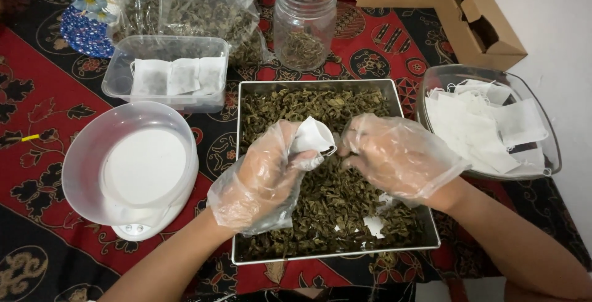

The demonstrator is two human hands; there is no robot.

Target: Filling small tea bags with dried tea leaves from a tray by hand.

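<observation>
Left hand (262, 175) clamped on open tea bag (311, 138); right hand (394, 154) pinching dried leaves (333, 197) at its mouth. Three filled bags (179, 75) done; empty bags (481, 123) remain.

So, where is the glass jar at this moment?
In the head view the glass jar stands at the top centre, just behind the metal tray of dried leaves, beside the plastic bag on its left.

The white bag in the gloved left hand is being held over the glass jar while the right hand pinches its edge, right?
Not quite. In the head view the left hand holds the white bag over the metal tray of dried leaves, not the glass jar, which stands behind the tray. The right hand does pinch its edge.
</observation>
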